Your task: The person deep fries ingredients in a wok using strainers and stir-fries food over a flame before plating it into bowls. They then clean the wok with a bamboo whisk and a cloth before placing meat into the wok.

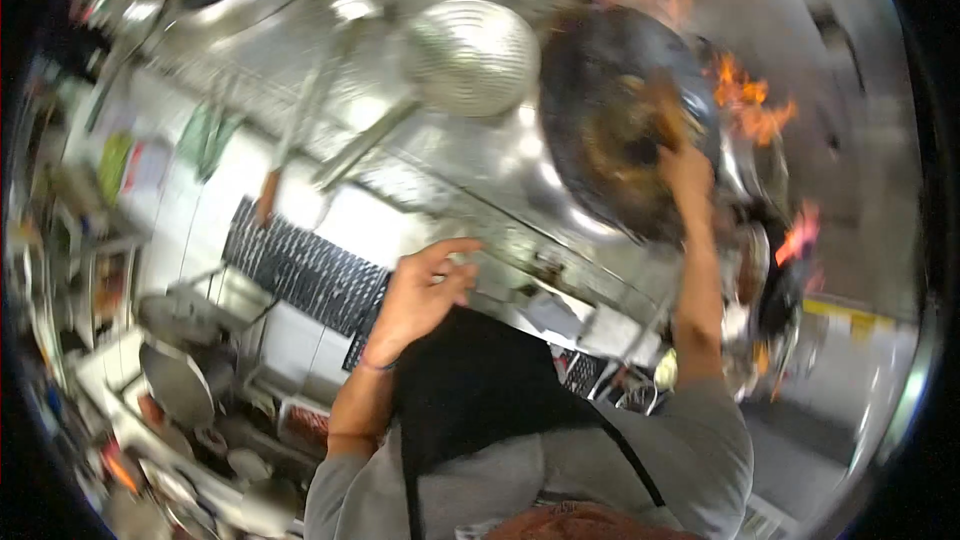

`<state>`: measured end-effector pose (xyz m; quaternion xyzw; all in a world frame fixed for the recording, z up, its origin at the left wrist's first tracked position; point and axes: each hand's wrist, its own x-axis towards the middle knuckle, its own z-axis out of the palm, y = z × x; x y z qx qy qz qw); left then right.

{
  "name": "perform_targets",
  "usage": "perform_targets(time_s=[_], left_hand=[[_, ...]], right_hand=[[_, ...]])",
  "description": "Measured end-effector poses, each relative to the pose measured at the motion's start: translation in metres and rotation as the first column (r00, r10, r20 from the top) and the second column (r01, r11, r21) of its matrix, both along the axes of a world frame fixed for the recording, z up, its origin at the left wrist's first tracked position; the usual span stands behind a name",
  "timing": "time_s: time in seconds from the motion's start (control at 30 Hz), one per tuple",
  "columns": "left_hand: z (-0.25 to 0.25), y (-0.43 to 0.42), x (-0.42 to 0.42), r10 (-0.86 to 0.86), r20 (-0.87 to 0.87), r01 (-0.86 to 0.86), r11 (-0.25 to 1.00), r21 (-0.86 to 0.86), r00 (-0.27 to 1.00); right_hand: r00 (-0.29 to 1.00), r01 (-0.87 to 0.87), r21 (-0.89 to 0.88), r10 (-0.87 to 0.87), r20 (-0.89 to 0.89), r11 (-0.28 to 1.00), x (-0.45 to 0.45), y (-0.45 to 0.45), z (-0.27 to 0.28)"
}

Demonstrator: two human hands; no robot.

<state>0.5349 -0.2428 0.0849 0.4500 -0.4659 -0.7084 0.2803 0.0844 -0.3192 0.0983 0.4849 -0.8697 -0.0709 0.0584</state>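
A large dark wok point(590, 90) sits on the stove at the upper right, with a blurred brownish patch inside it. My right hand point(688, 178) reaches over its right side, fingers closed around a brown, brush-like tool point(664, 112) that points into the wok. Motion smears that tool, so its exact kind is unclear. Lower down, my left hand point(432, 285) hovers in front of my black apron point(480, 380), holding nothing, its fingers loosely bent and apart.
Orange flames point(750, 100) rise just right of the wok. A perforated metal strainer point(470, 55) lies left of it on the steel counter, beside a ladle with a wooden handle end point(268, 198). A black floor mat point(300, 265) and racks with pans point(180, 380) are at left.
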Motion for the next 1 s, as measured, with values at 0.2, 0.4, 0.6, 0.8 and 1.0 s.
perform_targets(time_s=[0.2, 0.4, 0.6, 0.8, 1.0], left_hand=[[-0.001, -0.013, 0.013, 0.42, 0.365, -0.228, 0.855, -0.465, 0.831], [-0.034, -0.077, 0.042, 0.707, 0.584, 0.242, 0.533, -0.811, 0.399], [-0.074, -0.12, 0.08, 0.385, 0.797, 0.245, 0.809, -0.534, 0.466], [-0.076, -0.08, 0.078, 0.351, 0.646, 0.186, 0.768, -0.613, 0.678], [-0.049, -0.009, 0.093, 0.351, 0.648, 0.058, 0.851, -0.522, 0.676]], right_hand=[[0.965, -0.215, 0.234, 0.169, 0.203, 0.948, 0.03, 0.083, 0.044], [0.997, -0.075, -0.013, 0.074, -0.015, 0.997, -0.012, -0.003, -0.001], [0.943, -0.299, 0.128, 0.273, 0.19, 0.946, 0.034, 0.058, 0.031], [0.999, -0.027, 0.015, 0.027, 0.021, 1.0, 0.007, -0.011, -0.011], [0.878, -0.356, -0.038, 0.348, 0.329, 0.934, 0.053, 0.052, 0.019]])
